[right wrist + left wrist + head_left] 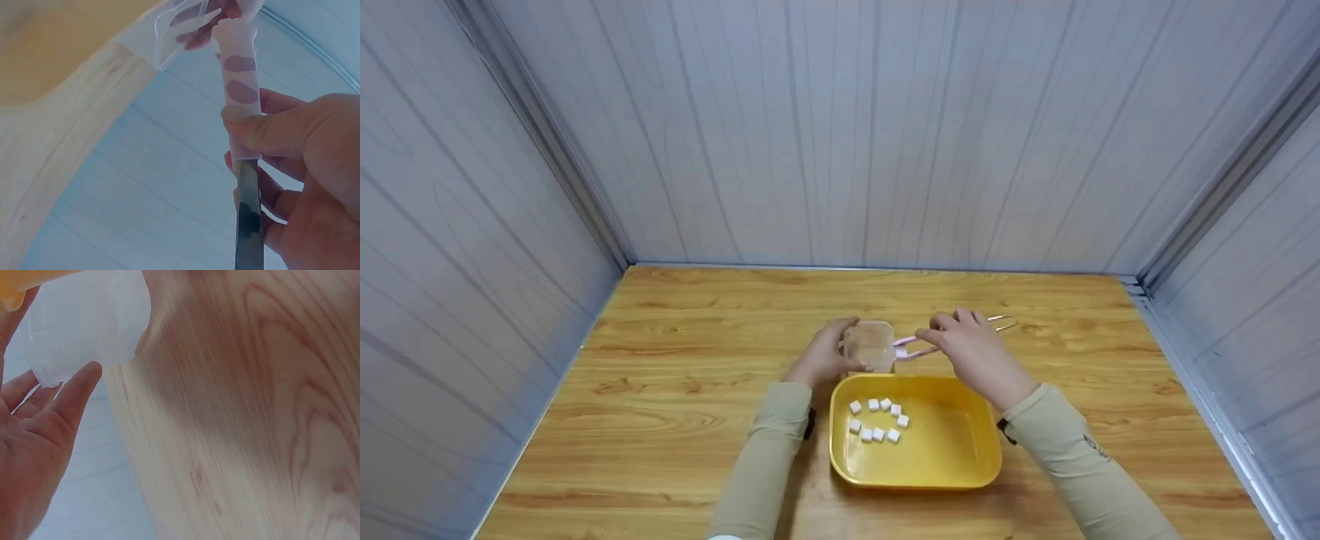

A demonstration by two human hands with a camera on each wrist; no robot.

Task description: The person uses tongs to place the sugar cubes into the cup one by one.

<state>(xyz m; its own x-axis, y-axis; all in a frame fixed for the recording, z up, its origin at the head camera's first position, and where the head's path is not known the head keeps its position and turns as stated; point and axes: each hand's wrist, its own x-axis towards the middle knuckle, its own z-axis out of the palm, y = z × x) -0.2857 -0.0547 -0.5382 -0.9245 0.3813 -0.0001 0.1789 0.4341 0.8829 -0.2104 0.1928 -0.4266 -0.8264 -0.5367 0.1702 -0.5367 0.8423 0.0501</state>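
Note:
My left hand [826, 352] grips a small clear plastic container [871, 345] by its left side, just behind the yellow tub. In the left wrist view the thumb [84, 385] lies along the near face of that container [93, 326], with fingers on the other side. A pair of tongs [242, 90] with pale pink ends and metal arms is pinched in my right hand [976, 349]. Between the tong tips a white cube [901, 352] shows at the container's right rim. From the right wrist view, the tongs' pink end hides most of what it holds.
A yellow rectangular tub [952, 435] stands in front of the container, between the forearms. Several white cubes [878, 434] lie in its left half, in a loose ring. The wooden table [682, 420] meets pale panel walls [840, 135] at the back and sides.

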